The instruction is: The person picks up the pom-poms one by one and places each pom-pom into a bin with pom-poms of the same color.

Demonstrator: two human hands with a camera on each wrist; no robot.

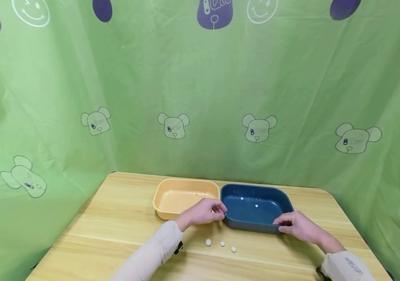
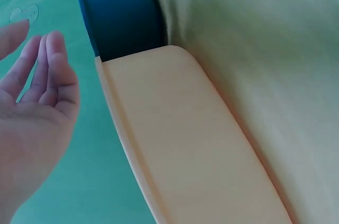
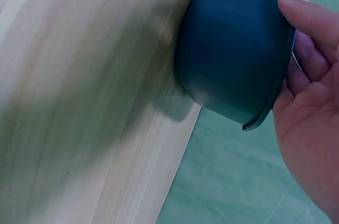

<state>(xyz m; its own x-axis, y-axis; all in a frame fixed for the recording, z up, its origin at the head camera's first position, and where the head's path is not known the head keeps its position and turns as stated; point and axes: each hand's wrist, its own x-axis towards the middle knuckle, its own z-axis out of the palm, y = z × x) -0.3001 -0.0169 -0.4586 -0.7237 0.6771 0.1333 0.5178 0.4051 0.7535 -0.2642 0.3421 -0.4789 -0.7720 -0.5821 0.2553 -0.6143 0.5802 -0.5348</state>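
**Pale sleeves [image 1: 151,249] stretched across a wooden desk [image 1: 91,234] toward two trays**

Side by side near the desk's far edge stood an orange tray [image 1: 165,214] and, to its right, a blue tray [image 1: 249,226]. At the blue tray's near right corner, the right hand [image 1: 300,226] pinched the rim, thumb outside and fingers inside. The left hand [image 1: 203,210] hung where the two trays met, its fingers loosely bent, thumb apart, with nothing visible in hold. Three white balls [image 1: 208,242] lay on the desk, on the trays' near side; two others sat inside the blue tray. Beyond the far edge hung a green curtain [image 1: 214,78].
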